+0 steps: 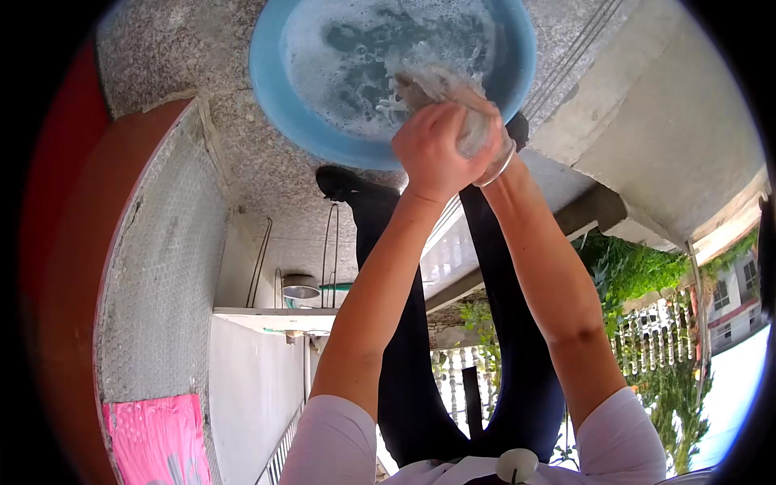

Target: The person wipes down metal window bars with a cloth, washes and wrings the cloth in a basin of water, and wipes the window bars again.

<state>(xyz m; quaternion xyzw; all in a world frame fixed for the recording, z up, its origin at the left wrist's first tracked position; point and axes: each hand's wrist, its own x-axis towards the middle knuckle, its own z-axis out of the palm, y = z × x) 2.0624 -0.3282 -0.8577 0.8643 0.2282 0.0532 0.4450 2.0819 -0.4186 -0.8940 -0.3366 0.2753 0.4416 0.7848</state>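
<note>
Your left hand [436, 152] and right hand [491, 152] close tightly round a wet cloth [417, 90], apparently wringing above the basin [269, 95]; another twist would need firm grips.

Basin [303, 128]: its far rim is cut by the top edge; foam [323, 77] hides the bottom.
Wet bundle [436, 87]: above the basin, it is blurred, and partly covered by the hands; its kind is not clear.
Right hand [490, 153]: at the near rim of the basin, partly hidden behind the left hand [439, 151].
Right shoe [519, 129]: beside the basin, mostly hidden.
Pink sheet [158, 436]: well apart from the basin, cut off below.
</note>
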